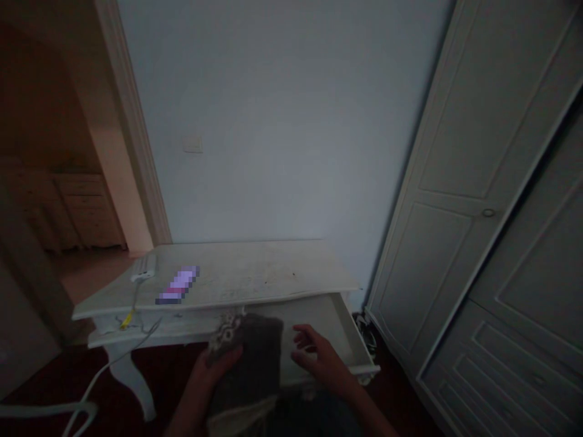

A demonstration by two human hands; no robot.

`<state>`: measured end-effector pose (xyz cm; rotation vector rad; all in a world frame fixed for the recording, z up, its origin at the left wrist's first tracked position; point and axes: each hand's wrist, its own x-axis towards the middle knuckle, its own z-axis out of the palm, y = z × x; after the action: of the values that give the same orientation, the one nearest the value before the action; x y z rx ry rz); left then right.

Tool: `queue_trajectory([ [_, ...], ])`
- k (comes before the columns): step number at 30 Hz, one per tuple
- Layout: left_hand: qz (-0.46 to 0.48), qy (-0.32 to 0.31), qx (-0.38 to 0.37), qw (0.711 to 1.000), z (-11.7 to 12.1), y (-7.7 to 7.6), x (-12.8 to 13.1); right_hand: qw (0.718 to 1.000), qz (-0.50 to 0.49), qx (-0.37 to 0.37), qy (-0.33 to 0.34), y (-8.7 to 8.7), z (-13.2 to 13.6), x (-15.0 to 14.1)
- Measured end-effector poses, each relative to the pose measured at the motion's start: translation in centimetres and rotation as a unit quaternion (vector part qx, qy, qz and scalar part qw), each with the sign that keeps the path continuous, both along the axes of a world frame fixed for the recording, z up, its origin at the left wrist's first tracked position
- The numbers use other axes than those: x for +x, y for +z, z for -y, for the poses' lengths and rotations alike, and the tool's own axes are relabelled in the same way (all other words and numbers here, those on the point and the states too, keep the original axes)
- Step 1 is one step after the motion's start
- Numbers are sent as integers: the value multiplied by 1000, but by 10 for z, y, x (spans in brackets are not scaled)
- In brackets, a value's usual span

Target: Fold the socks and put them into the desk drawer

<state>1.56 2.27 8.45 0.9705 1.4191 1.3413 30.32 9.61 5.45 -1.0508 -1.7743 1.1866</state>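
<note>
The L hand (214, 370) is at the front of the white wooden table w/ curved legs (255, 261), closed on a dark grey folded cloth w/ a white-patterned corner (262, 349); its thumb lies across the cloth's near face, other fingers mostly hidden behind. The cloth is held up in front of the table, before its pulled-out white wooden drawer (328, 318), overlapping the drawer's L part in view (can't tell if they touch). A paler strip shows along the cloth's lower edge.

The R hand (321, 358) is over the drawer's front area, just R of the cloth & apart from it; its fingers are half curled w/ a clear gap to the thumb, nothing held.

On the table's L part: a bright pinkish-lilac rectangular slab (180, 284) (pixelated, so details n/a), & further L, near the table's end, a small white box-shaped adapter (144, 267). A thin white cable (107, 367) w/ a yellow tag (126, 320) hangs off the table's front L.

R of the table: a tangle of dark cords (365, 334) by its end, then a tall grey-white panelled wardrobe (449, 224). Above the table, a pale switch plate (194, 144) is on the bluish wall (291, 121).
</note>
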Motion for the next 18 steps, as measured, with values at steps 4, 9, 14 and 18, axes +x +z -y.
queue_trajectory([
  [4, -222, 105, 122, 962, -27, 41, -31, 990, 110, 35, -78, -24, -1, 18],
  [9, -450, -90, 108, 882, -53, -3, -22, 986, 153, 22, -66, -28, -1, 18],
  [14, -410, -149, 124, 891, -55, -54, -16, 976, 193, 34, -91, -23, 1, 13],
  [18, -380, 44, 126, 915, -68, -71, -23, 969, 223, 41, -101, -20, 5, 11],
])
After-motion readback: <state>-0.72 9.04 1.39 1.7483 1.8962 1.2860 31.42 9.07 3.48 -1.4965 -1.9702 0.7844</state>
